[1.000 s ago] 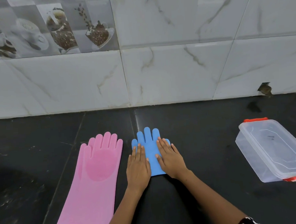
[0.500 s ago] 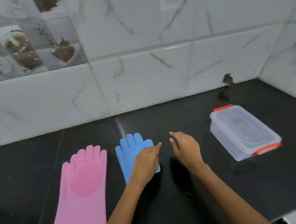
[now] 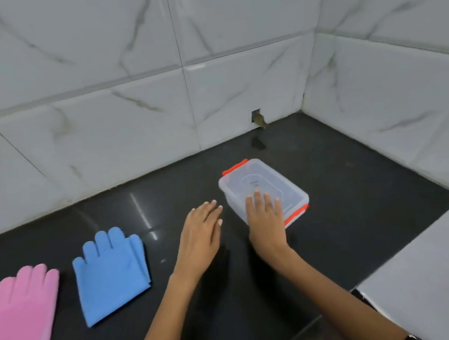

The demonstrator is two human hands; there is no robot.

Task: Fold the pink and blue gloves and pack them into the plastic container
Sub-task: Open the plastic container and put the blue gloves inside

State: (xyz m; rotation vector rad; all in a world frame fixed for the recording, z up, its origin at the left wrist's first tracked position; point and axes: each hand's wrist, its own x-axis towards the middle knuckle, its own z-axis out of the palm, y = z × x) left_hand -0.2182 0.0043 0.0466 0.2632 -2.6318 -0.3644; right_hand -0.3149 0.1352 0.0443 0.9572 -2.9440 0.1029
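Note:
The blue glove [image 3: 111, 274] lies folded in half on the black counter, fingers pointing away from me. The pink glove [image 3: 22, 313] lies flat and unfolded at the far left, partly cut off by the frame edge. A clear plastic container [image 3: 261, 183] with a lid and orange clips stands closed at centre right. My right hand [image 3: 266, 220] is over the container's near end with straight fingers on the lid. My left hand [image 3: 201, 237] hovers flat just left of the container, holding nothing.
White marble-tiled walls [image 3: 239, 90] meet in a corner behind and right of the container. The black counter [image 3: 352, 214] ends at a pale edge [image 3: 421, 276] on the near right. A small hole with a brown fitting [image 3: 258, 119] sits low on the back wall.
Both hands left the folded blue glove and moved right to the container. The right hand now lies over its lid. The view swung right, pushing the gloves leftward.

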